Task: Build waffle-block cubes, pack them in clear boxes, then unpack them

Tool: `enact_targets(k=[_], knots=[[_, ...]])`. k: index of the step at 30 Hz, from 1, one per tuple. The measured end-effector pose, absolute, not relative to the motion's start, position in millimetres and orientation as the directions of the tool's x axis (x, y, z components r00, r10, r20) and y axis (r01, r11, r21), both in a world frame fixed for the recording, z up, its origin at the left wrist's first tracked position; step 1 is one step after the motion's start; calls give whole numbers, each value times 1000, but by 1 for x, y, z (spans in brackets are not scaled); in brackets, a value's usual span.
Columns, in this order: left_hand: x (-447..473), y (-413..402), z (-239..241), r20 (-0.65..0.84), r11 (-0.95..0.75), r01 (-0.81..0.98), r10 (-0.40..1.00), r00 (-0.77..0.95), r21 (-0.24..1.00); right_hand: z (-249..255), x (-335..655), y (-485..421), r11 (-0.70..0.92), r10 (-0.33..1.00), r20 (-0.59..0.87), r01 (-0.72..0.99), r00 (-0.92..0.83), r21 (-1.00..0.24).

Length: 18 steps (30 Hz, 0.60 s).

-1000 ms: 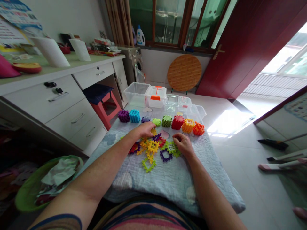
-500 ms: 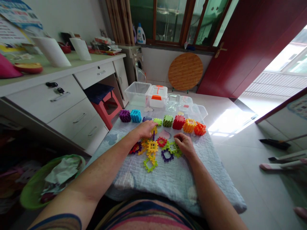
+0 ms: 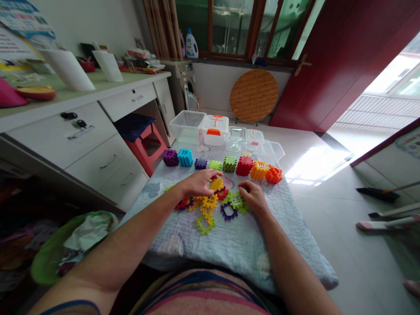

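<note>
My left hand [image 3: 201, 182] is closed on a yellow interlocking tile [image 3: 216, 184], gripped between thumb and fingers above the loose pieces. My right hand [image 3: 253, 195] rests with curled fingers beside the light-green tiles [image 3: 236, 200]; no piece shows in it. Between the hands lies a red tile [image 3: 222, 194]. Nearer to me are a dark purple frame [image 3: 229, 212], a pile of yellow tiles [image 3: 208, 203] and a light-green frame [image 3: 205, 225]. More red and purple pieces [image 3: 184, 203] lie partly behind my left forearm.
Along the table's far side runs a row of tile stacks, from purple [image 3: 170, 158] and blue [image 3: 185, 158] to green [image 3: 229, 164], red [image 3: 244, 166] and orange [image 3: 274, 174]. Clear plastic boxes [image 3: 188, 124] stand behind. A padded cloth [image 3: 210, 251] covers the table.
My left hand has drawn back from the small stacks and turned, bringing the yellow tile over the loose pieces. A short dark-blue stack is now uncovered. My right hand stays put.
</note>
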State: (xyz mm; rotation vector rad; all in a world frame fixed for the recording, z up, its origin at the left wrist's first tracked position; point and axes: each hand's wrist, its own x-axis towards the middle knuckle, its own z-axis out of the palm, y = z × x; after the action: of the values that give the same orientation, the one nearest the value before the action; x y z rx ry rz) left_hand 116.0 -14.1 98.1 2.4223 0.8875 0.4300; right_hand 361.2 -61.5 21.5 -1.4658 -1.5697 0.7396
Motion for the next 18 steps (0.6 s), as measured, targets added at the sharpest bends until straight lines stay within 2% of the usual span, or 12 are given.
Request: enact_targets(k=[7, 11, 18], knots=[[108, -50, 103, -103, -715, 604, 612, 784, 354, 19, 361, -61, 151, 979, 197, 490, 44, -859], [111, -55, 101, -136, -706, 629, 623, 770, 326, 18, 362, -61, 149, 979, 197, 499, 45, -854], [113, -56, 99, -109, -700, 643, 646, 755, 309, 21, 362, -62, 148, 980, 194, 497, 43, -855]])
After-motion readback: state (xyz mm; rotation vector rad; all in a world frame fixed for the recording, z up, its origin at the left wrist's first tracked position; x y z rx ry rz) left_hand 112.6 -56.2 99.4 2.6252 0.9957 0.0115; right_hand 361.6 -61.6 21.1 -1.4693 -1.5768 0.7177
